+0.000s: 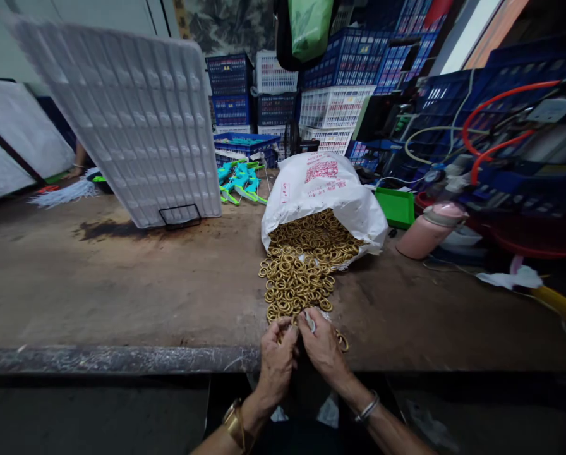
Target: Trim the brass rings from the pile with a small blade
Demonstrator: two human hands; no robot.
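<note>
My left hand (278, 354) is closed at the table's front edge, its fingertips curled in a pinch. Beside it my right hand (325, 346) also pinches, with a small pale piece (310, 322) showing between thumb and fingers. The fingertips of both hands nearly meet. What my left fingers grip is too small and hidden to name. Just beyond them lies a heap of gold-coloured rings (295, 284), spilling out of a white woven sack (306, 183) that lies on its side with its mouth towards me. A few loose rings (342, 342) lie by my right hand.
A pale ribbed plastic panel (136, 120) stands tilted in a black wire holder (181, 216) on the wooden table (122, 284). Teal and green plastic parts (242, 180), a green tray (397, 207) and a pink bottle (431, 230) surround the sack. Stacked crates (337, 104) rise behind. Another person's hand (76, 170) shows far left.
</note>
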